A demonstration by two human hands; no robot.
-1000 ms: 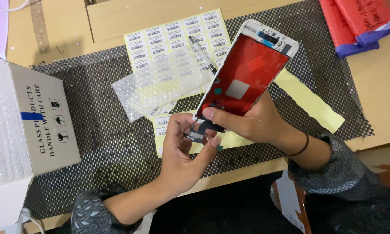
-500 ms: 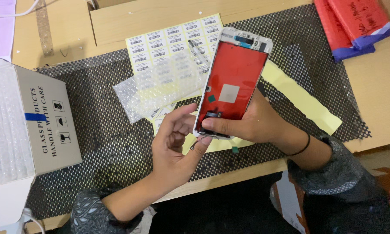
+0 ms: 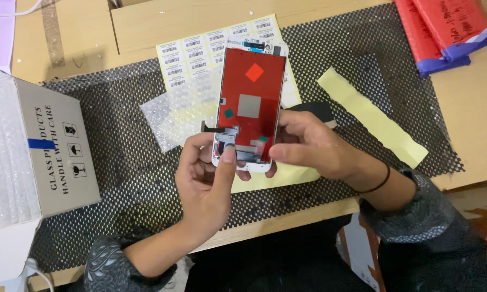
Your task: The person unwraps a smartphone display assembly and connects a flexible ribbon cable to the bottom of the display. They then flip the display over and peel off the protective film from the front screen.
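Hands (image 3: pixel 211 178) & (image 3: pixel 314 143) grip phone screen (image 3: pixel 250 105), seemingly upright.

Dark patterned sleeves (image 3: pixel 416 216) cover both forearms; a thin black band (image 3: pixel 377 184) circles the right wrist.

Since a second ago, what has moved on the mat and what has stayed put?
The phone screen panel has swung from a rightward tilt to nearly upright, in both hands throughout. The left hand has its thumb pressed on the lower end; the right hand grips the lower right edge. The label sheet, bubble wrap and box lie unchanged.
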